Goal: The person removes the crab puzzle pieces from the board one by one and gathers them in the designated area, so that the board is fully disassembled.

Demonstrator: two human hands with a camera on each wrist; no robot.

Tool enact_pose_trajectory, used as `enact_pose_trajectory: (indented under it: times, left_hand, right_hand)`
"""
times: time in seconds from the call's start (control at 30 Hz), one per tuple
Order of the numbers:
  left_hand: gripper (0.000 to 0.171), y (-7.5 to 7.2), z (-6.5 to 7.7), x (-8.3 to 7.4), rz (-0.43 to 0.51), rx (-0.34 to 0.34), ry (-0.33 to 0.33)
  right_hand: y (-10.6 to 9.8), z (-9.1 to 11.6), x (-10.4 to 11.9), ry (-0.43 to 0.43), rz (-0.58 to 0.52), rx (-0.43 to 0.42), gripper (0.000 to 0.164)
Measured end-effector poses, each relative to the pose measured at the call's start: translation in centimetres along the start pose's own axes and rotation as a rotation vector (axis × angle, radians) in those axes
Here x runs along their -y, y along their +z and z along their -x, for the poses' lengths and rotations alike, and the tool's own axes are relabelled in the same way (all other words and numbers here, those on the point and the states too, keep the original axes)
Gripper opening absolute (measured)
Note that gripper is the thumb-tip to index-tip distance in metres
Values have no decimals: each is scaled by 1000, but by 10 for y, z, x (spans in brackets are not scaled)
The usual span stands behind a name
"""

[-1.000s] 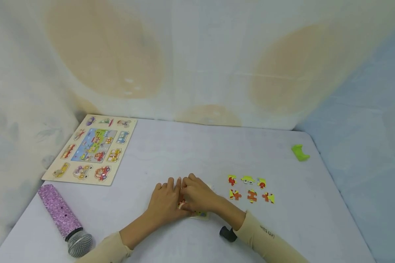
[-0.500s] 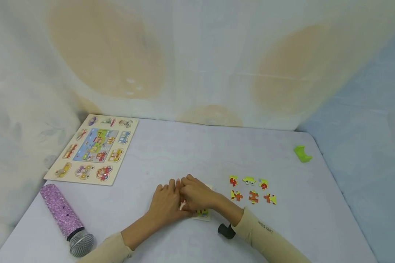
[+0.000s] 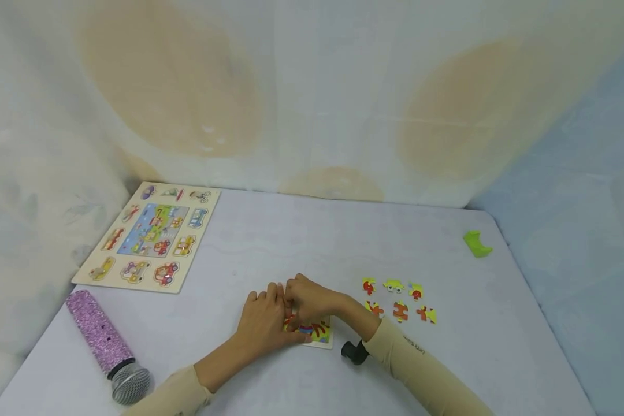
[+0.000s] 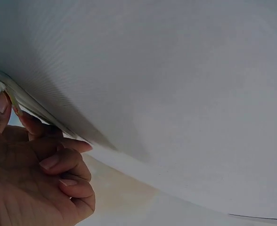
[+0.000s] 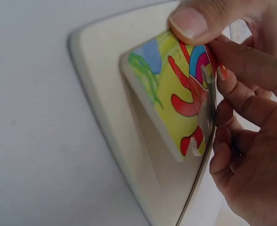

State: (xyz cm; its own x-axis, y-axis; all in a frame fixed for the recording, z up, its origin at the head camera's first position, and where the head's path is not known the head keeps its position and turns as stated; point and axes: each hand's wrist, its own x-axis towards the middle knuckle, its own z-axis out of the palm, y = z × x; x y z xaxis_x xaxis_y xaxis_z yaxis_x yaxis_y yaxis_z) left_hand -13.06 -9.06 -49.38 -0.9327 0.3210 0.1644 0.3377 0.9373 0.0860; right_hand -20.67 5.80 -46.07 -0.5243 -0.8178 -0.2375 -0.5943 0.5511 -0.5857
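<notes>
Over a small jigsaw tray my left hand and right hand meet with fingertips close together. Thumb and fingers of the left hand span the tray's left part. The right fingers are curled down, pinching a jigsaw piece mostly hidden by them. In the right wrist view, yellow-and-red printed pieces sit tilted in the pale tray, with a thumb pressing their edge. Several loose jigsaw pieces lie in two rows right of the hands. The left wrist view mostly shows curled fingers.
At the back left lies a wooden vehicle puzzle board. A purple glittery microphone rests in front of it. A lime-green curved piece is at the far right. Beside the right sleeve sits a black object, partly covered.
My right hand has shifted and lifted slightly, so more of the tray's printed pieces show beneath it. The left hand stays nearly in place; the right forearm has moved a little left.
</notes>
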Motion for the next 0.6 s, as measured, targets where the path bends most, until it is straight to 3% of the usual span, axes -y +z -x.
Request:
enact_pose_trajectory:
  times: [0.13,0.23,0.3,0.4,0.5,0.6]
  left_hand:
    - [102,-4,1,-1,-20,-20,-10]
    - [106,-12,11,-1,-71,-93,17]
    - [93,-18,22,-4,-95,-161,75]
    - [65,-23,40,-11,-97,-229,221]
    - [51,-22,51,-21,-103,-203,342]
    - [52,-19,54,-30,-130,-113,345]
  right_hand:
    - [0,1,-2,0,-18,-9,19]
    - [0,1,-4,-8,-11,-13,16]
    - [0,1,-5,-10,-1,-14,15]
    - [1,2,-6,-15,12,-18,13]
    - [2,2,-7,-28,33,-19,12]
    - [2,1,-7,-44,28,-22,11]
